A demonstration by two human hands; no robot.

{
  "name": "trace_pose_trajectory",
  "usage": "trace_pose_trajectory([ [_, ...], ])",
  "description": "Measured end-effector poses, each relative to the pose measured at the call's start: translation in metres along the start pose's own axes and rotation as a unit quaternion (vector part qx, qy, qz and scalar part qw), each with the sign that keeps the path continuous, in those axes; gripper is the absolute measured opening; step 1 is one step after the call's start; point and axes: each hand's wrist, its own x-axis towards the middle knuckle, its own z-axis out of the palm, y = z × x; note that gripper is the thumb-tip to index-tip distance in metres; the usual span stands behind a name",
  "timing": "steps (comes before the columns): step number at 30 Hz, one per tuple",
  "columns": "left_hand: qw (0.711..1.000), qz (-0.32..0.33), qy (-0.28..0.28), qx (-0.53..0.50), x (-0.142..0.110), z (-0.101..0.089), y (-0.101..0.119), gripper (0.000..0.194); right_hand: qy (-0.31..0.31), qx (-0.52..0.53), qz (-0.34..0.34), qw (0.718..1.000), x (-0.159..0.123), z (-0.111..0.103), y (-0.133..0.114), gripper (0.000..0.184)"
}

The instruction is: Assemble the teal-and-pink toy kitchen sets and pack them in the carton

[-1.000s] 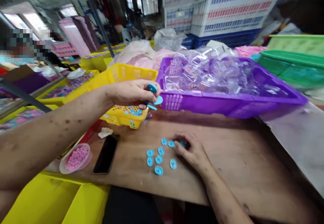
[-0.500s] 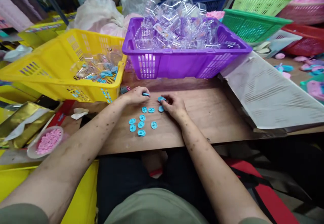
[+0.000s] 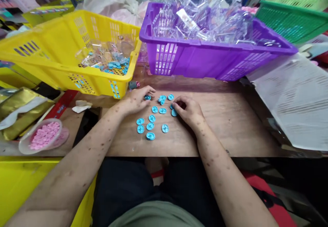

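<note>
Several small blue oval plastic discs with raised marks lie spread over the wooden table. My left hand rests at the far left of them, fingers loosely apart, with one blue disc lying under its fingertips. To the right, my right hand is curled, thumb and forefinger pinching at the edge of a blue disc. Another disc lies just below those fingertips. Between the hands, a few discs sit bunched together, partly overlapping.
A yellow basket with clear packs and blue pieces stands behind my left hand. Beside it is a purple basket heaped with clear plastic packs. A tub of pink pieces and a dark phone lie left. Grey board slopes at right.
My left hand has come down from above the yellow basket to the table and let go of its blue discs. More discs now lie between the hands. The view has tilted down.
</note>
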Motion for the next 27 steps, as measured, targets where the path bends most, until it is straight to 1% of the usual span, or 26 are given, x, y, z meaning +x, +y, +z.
trace_pose_trajectory([
  [2, 1.0, 0.001, 0.028, 0.003, -0.008, 0.002, 0.001, 0.031, 0.011, -0.017, -0.006, 1.0, 0.0, 0.001, 0.001, 0.007],
  [4, 0.999, -0.006, 0.048, 0.02, -0.018, 0.003, 0.003, 0.024, 0.038, -0.029, -0.014, 0.999, -0.002, 0.0, -0.002, 0.011],
  [6, 0.998, -0.014, 0.052, 0.022, -0.028, 0.0, 0.007, 0.025, 0.058, -0.037, -0.036, 0.997, -0.003, -0.002, -0.009, 0.016],
  [7, 0.998, -0.016, 0.054, 0.014, -0.034, -0.002, 0.008, 0.027, 0.056, -0.038, -0.054, 0.996, -0.003, -0.003, -0.014, 0.019],
  [10, 0.996, -0.02, 0.086, -0.026, -0.053, -0.009, 0.012, 0.032, 0.002, -0.042, -0.117, 0.992, 0.005, -0.001, -0.03, 0.024],
  [13, 0.991, -0.035, 0.117, -0.049, -0.072, -0.015, 0.017, 0.032, -0.058, -0.076, -0.152, 0.984, 0.023, 0.012, -0.037, 0.022],
  [16, 0.99, -0.054, 0.116, -0.066, -0.088, -0.02, 0.023, 0.031, -0.097, -0.127, -0.158, 0.974, 0.038, 0.03, -0.032, 0.016],
  [18, 0.988, -0.071, 0.115, -0.08, -0.097, -0.02, 0.026, 0.033, -0.098, -0.131, -0.163, 0.973, 0.04, 0.036, -0.028, 0.016],
  [20, 0.986, -0.082, 0.108, -0.094, -0.103, -0.018, 0.026, 0.032, -0.075, -0.114, -0.172, 0.976, 0.037, 0.033, -0.027, 0.017],
  [23, 0.987, -0.089, 0.078, -0.11, -0.107, -0.011, 0.022, 0.025, -0.037, -0.064, -0.184, 0.98, 0.031, 0.02, -0.034, 0.019],
  [25, 0.988, -0.09, 0.058, -0.11, -0.107, -0.005, 0.019, 0.023, -0.029, -0.013, -0.185, 0.982, 0.027, 0.013, -0.04, 0.019],
  [27, 0.99, -0.079, 0.051, -0.102, -0.106, 0.001, 0.018, 0.021, -0.037, 0.051, -0.173, 0.983, 0.024, 0.012, -0.043, 0.017],
])
